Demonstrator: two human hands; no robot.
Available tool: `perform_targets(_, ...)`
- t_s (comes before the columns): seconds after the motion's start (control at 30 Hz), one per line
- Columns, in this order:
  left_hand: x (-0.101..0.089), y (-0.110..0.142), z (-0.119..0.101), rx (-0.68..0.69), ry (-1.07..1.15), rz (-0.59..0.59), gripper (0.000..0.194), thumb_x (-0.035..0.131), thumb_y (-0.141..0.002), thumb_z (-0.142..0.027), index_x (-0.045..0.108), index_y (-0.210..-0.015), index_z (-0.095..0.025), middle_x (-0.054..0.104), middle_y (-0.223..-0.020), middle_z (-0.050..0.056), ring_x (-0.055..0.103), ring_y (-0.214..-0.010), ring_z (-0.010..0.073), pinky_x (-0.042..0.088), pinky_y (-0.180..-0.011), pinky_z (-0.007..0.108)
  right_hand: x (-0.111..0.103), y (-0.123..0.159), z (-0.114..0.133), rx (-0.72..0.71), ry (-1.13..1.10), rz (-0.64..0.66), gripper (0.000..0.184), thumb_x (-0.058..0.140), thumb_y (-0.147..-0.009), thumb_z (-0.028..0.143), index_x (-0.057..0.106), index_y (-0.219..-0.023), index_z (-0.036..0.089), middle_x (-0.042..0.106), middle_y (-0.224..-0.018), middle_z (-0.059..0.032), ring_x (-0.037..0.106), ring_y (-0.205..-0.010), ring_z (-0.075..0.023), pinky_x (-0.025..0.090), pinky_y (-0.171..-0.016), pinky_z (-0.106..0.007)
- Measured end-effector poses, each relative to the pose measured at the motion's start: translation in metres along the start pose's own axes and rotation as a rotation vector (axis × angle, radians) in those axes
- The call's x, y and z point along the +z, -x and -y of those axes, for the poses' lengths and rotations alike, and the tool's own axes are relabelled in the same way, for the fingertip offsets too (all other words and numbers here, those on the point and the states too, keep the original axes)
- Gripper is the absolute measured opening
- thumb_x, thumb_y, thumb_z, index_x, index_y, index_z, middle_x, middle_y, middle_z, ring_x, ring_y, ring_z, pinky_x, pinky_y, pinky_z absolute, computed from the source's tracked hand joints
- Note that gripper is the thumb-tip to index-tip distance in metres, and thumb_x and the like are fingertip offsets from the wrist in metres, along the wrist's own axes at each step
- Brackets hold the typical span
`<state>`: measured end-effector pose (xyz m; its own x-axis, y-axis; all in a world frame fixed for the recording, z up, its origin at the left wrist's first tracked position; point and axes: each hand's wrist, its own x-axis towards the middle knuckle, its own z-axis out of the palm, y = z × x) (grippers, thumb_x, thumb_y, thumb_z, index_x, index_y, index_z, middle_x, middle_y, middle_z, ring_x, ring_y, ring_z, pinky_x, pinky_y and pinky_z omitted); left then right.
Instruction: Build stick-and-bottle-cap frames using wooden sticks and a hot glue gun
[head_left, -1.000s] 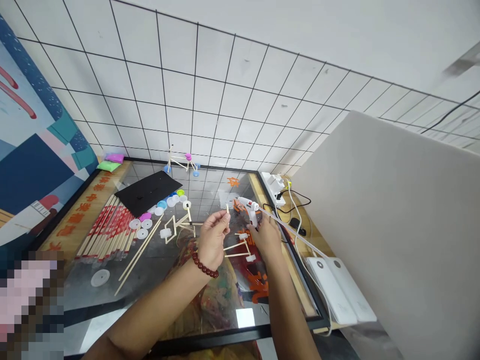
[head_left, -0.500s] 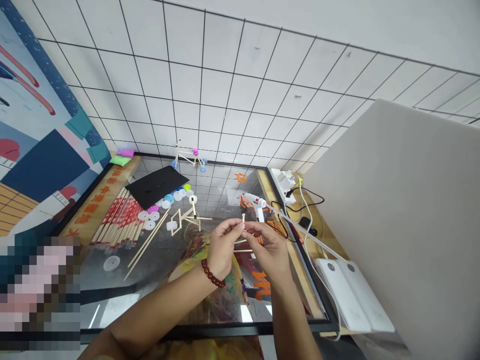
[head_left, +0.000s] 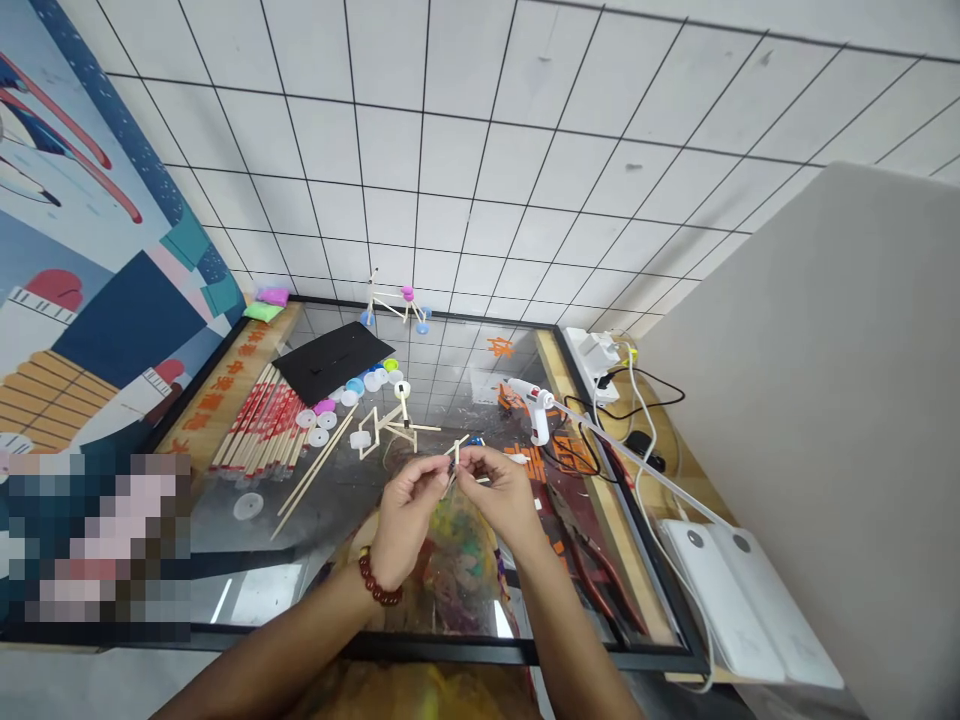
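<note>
My left hand [head_left: 405, 510], with a dark red bead bracelet at the wrist, and my right hand [head_left: 501, 495] meet above the glass-topped table [head_left: 300, 590]. Both pinch a short wooden stick [head_left: 455, 455] between thumb and fingertips, and it tilts up to the right. A white glue gun [head_left: 534, 405] stands on the table just right of my right hand, untouched. A stick frame with white wheels [head_left: 386, 428] lies just beyond my hands.
Wrapped chopsticks [head_left: 259, 428], loose sticks, coloured and white caps [head_left: 352, 392] and a black sheet [head_left: 330, 358] lie at the left. A small stick model [head_left: 394, 305] stands by the tiled wall. A power strip [head_left: 600, 352], cables and white boxes [head_left: 739, 610] sit along the right, by a white board [head_left: 840, 420].
My right hand left the glue gun and came to the stick held by my left hand. Both hands then drew closer and lower, and the stick tilted.
</note>
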<state>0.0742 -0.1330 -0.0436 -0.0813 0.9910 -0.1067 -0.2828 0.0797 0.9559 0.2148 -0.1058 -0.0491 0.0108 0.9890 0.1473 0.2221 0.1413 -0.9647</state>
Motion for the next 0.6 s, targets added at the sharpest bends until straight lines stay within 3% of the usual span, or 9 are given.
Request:
perform_targets(0.13, -0.043, 0.001, -0.017, 0.447, -0.459, 0.023, 0.014, 0.069, -0.084, -0.021, 0.078, -0.093, -0.026, 0.07, -0.098, 0.005, 0.065, -0.092, 0.0169, 0.051, -0.086, 0.029, 0.004, -0.005, -0.007, 0.011, 0.009, 0.011, 0.009, 0.063, -0.075, 0.028, 0.067, -0.075, 0.019, 0.065, -0.07, -0.0008, 0.058, -0.064, -0.0147, 0.048, -0.064, -0.027)
perform_targets(0.23, -0.068, -0.01, -0.031, 0.65, -0.578, -0.111, 0.016, 0.067, -0.084, -0.019, 0.076, -0.096, -0.026, 0.069, -0.096, 0.004, 0.064, -0.092, 0.0172, 0.051, -0.086, 0.031, 0.003, -0.01, -0.01, 0.016, 0.028, -0.022, 0.013, 0.061, -0.077, 0.031, 0.067, -0.078, 0.019, 0.067, -0.074, -0.0016, 0.058, -0.065, -0.0147, 0.048, -0.066, -0.028)
perform_targets(0.4, -0.09, -0.034, -0.035, 0.69, -0.629, -0.246, 0.009, 0.067, -0.086, -0.027, 0.074, -0.091, -0.023, 0.069, -0.093, 0.004, 0.065, -0.091, 0.0179, 0.052, -0.086, 0.034, -0.003, -0.014, -0.015, -0.033, 0.171, -0.015, 0.012, 0.058, -0.08, 0.028, 0.066, -0.078, 0.02, 0.066, -0.073, -0.0012, 0.059, -0.069, -0.016, 0.046, -0.068, -0.027)
perform_targets(0.6, -0.103, -0.067, -0.034, 0.664, -0.613, -0.281, 0.014, 0.065, -0.086, -0.031, 0.073, -0.093, -0.021, 0.069, -0.096, 0.005, 0.065, -0.095, 0.0183, 0.052, -0.088, 0.035, -0.002, -0.012, -0.02, -0.068, 0.202, -0.034, 0.015, 0.057, -0.08, 0.026, 0.07, -0.08, 0.02, 0.067, -0.077, -0.0026, 0.058, -0.07, -0.0161, 0.046, -0.068, -0.028)
